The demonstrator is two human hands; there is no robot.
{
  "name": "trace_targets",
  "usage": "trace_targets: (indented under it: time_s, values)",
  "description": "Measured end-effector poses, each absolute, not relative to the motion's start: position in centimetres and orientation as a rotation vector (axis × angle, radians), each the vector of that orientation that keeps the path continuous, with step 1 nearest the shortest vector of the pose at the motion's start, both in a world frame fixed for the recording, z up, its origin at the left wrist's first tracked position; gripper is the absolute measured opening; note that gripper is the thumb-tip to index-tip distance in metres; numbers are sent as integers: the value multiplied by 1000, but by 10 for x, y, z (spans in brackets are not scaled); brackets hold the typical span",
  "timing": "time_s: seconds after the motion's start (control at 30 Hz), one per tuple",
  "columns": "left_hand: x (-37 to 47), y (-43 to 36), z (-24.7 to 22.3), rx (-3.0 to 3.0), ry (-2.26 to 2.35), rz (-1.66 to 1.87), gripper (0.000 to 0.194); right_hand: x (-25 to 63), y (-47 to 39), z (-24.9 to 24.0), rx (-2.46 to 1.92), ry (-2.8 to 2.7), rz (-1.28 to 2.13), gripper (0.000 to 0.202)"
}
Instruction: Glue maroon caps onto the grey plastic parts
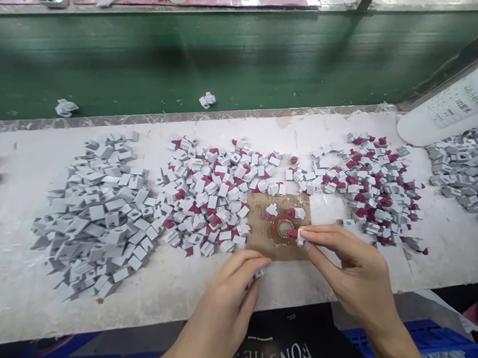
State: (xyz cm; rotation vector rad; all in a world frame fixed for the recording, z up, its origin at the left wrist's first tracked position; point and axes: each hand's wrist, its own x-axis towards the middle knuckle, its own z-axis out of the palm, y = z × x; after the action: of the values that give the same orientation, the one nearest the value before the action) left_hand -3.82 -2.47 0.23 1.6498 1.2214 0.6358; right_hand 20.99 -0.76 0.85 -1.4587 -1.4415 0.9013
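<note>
Between the thumb and fingers of my right hand (351, 261) is a small grey plastic part with a dark-red piece (293, 233) on its end. That red end touches a small round dish (284, 227) with a red rim, which sits on a brown cardboard piece (259, 245). My left hand (232, 292) is closed around a small grey plastic part (261, 272), mostly hidden by the fingers, just in front of the cardboard. Two more grey-and-red parts lie on the cardboard behind the dish; one is a grey-and-red part (299, 213) at the right.
Grey parts (103, 208) form a pile at left; mixed grey-and-red piles (214, 193) lie in the middle and right. A white bottle (449, 105) leans in at far right beside more grey parts (470, 166). Behind runs a green belt (149, 65). Blue crates (427, 342) stand below the table.
</note>
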Motion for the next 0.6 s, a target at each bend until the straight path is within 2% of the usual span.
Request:
trace_targets:
  time_s: [0.07, 0.17, 0.4, 0.6]
  values:
    - [-35, -30, -5, 1725, 1187, 642, 50, 210, -8, 8, -1450, -1456, 890, 27]
    - [-33, -29, -7, 1760, 1098, 602, 50, 207, -8, 7, -1458, -1483, 849, 27]
    - [-38, -18, 0, 1687, 1069, 702, 24, 204, -8, 9, -1436, -1470, 876, 30]
    - [-28, -15, 7, 1133, 1124, 604, 7, 209, -9, 11, -1437, -1236, 1035, 29]
